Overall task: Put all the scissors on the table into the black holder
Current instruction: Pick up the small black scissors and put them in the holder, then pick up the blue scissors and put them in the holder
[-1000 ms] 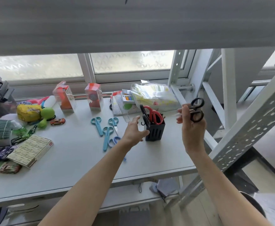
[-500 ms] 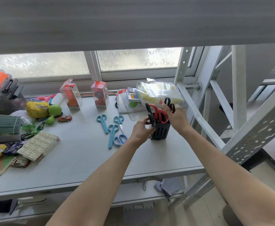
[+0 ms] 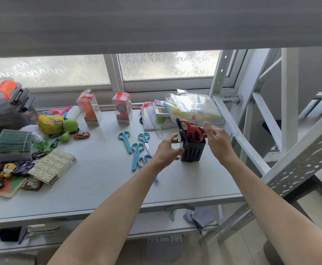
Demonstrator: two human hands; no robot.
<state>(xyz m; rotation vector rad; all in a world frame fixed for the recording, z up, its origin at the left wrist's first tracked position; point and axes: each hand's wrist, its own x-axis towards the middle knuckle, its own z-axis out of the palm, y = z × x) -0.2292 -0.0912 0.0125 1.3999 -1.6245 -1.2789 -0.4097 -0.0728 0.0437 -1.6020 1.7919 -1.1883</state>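
Note:
The black holder [image 3: 193, 151] stands on the grey table [image 3: 103, 180], right of centre. Red-handled scissors [image 3: 194, 131] and black-handled scissors [image 3: 181, 131] stick up out of it. My left hand [image 3: 167, 150] grips the holder's left side with thumb and fingers. My right hand [image 3: 216, 139] hovers just right of the holder with fingers apart and nothing in it. Three teal scissors [image 3: 125, 139] [image 3: 145, 139] [image 3: 136, 154] lie flat to the left. A blue pair [image 3: 144, 160] is partly hidden under my left forearm.
Two clear boxes with red toys [image 3: 89, 109] stand at the back. A clear bag of packets [image 3: 191, 108] sits behind the holder. Toy cars, a yellow pouch [image 3: 49, 121] and a flat box [image 3: 54, 166] crowd the left. A white shelf strut [image 3: 238, 136] slants past on the right.
My right hand brought the black scissors from the right down into the holder and let go. My left hand closed on the holder's side.

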